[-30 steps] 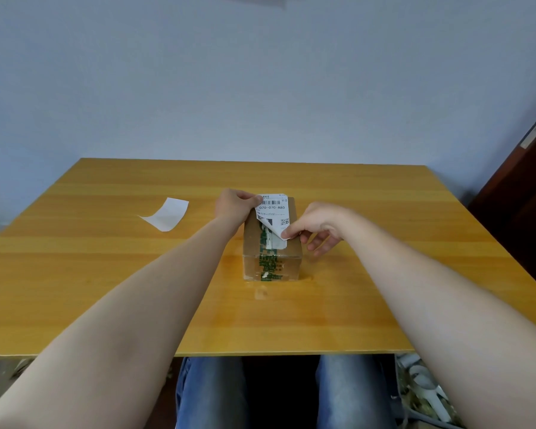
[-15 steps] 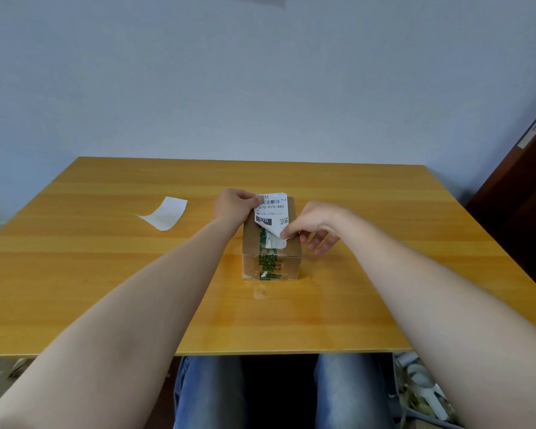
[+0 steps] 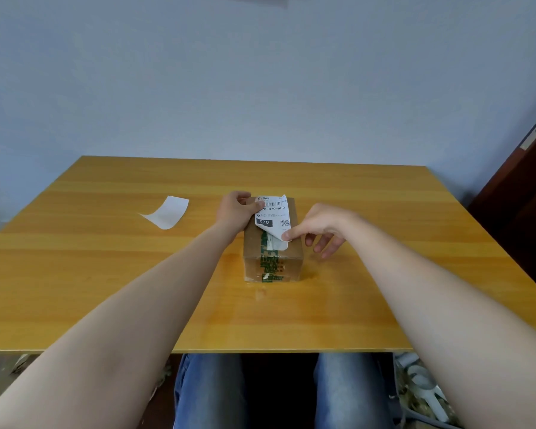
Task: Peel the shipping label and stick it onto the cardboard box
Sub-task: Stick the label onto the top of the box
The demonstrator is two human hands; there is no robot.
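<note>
A small cardboard box (image 3: 273, 267) with green printed tape stands mid-table. The white shipping label (image 3: 272, 216), printed with a barcode and "070", lies over the box's top. My left hand (image 3: 234, 210) pins the label's far left corner against the box with the thumb. My right hand (image 3: 321, 229) pinches the label's near right corner between thumb and forefinger, and that corner curls up off the box. The label's far part rests close to the box top.
A peeled white backing sheet (image 3: 167, 212) lies on the wooden table (image 3: 106, 274) to the left of the box. A dark wooden door (image 3: 526, 196) stands at the right. My legs in jeans show under the table's near edge.
The label has come down flatter over the box top. My right hand has drawn its near corner a little toward me. The left hand stays on the far corner.
</note>
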